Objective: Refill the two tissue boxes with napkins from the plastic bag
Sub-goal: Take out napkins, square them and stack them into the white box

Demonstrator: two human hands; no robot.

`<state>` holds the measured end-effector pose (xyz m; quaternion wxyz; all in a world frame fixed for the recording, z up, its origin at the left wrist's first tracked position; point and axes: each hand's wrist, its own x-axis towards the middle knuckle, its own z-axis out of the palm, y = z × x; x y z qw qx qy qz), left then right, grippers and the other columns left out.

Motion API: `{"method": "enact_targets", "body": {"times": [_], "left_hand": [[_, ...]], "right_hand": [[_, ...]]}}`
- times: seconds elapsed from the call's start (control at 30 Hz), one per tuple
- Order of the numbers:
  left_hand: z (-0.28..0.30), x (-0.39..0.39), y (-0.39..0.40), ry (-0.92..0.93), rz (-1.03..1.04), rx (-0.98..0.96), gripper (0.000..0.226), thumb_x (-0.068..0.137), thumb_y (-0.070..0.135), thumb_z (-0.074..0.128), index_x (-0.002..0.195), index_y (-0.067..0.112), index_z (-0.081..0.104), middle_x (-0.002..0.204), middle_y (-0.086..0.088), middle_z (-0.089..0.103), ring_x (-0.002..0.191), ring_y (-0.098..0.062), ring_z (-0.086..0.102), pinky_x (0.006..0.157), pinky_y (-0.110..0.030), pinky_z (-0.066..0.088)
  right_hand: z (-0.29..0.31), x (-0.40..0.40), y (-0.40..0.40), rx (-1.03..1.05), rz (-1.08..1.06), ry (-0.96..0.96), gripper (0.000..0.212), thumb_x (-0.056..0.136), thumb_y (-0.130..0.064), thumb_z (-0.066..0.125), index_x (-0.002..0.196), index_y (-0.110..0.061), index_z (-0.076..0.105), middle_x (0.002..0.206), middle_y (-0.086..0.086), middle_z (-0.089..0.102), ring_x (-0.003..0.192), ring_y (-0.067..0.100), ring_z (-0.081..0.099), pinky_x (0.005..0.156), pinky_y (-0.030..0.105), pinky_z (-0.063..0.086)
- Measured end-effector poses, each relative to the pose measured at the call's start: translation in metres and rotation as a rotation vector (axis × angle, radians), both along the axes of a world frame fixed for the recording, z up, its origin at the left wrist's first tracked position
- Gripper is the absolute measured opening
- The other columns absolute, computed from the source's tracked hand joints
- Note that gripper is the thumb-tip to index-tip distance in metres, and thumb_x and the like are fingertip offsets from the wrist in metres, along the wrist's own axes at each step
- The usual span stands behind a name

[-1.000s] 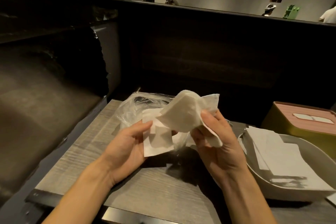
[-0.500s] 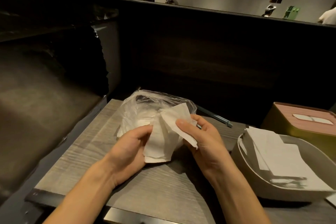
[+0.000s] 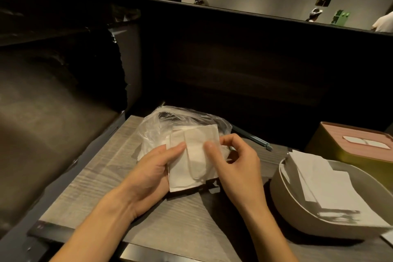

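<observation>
A small stack of white napkins was held flat above the table, close to its far edge. The left hand gripped it from the left with the thumb on top. The right hand pinched its right side. Just behind the stack, a clear, crinkly plastic bag lay on the table with more white napkins inside. Near the right edge, a beige tissue box with rounded sides lay open, and white napkins were piled inside, a bit messy. Behind it stood a yellow tissue box with a pink lid, a napkin showing in its slot.
</observation>
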<state>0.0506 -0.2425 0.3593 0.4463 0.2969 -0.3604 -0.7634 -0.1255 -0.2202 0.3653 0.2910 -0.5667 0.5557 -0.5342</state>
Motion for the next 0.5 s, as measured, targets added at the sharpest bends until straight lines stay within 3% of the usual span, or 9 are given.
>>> {"method": "enact_targets", "body": {"times": [0.1,0.23,0.37,0.5], "left_hand": [[0.003,0.0,0.001,0.008,0.029,0.0,0.041,0.103,0.024,0.05,0.136,0.003,0.062,0.133,-0.022,0.067,0.126,-0.037,0.063,0.112,-0.055,0.044],[0.004,-0.002,0.002,-0.034,0.036,-0.029,0.042,0.103,0.028,0.051,0.135,0.004,0.062,0.132,-0.02,0.068,0.125,-0.034,0.064,0.113,-0.052,0.041],[0.005,-0.003,0.003,-0.048,0.007,-0.04,0.044,0.105,0.031,0.048,0.137,0.004,0.061,0.133,-0.02,0.067,0.126,-0.035,0.064,0.112,-0.052,0.041],[0.002,-0.003,0.0,-0.012,0.06,0.006,0.046,0.104,0.035,0.048,0.138,0.006,0.059,0.131,-0.022,0.068,0.123,-0.037,0.065,0.109,-0.054,0.044]], "right_hand": [[-0.002,0.0,0.001,-0.038,-0.031,0.1,0.018,0.089,-0.049,0.074,0.089,-0.032,0.07,0.092,-0.011,0.072,0.084,0.011,0.068,0.071,0.045,0.059],[0.002,0.003,0.001,-0.04,-0.009,0.025,0.017,0.088,-0.04,0.079,0.086,-0.025,0.071,0.087,-0.008,0.073,0.079,0.011,0.072,0.067,0.047,0.06],[0.004,0.007,0.002,-0.039,0.002,-0.054,0.018,0.085,-0.034,0.082,0.085,-0.02,0.071,0.086,-0.007,0.075,0.076,0.01,0.074,0.062,0.037,0.062],[0.005,0.011,0.003,0.004,0.069,-0.087,0.031,0.083,-0.052,0.073,0.095,-0.023,0.074,0.096,-0.009,0.075,0.079,0.016,0.074,0.062,0.043,0.064]]}}
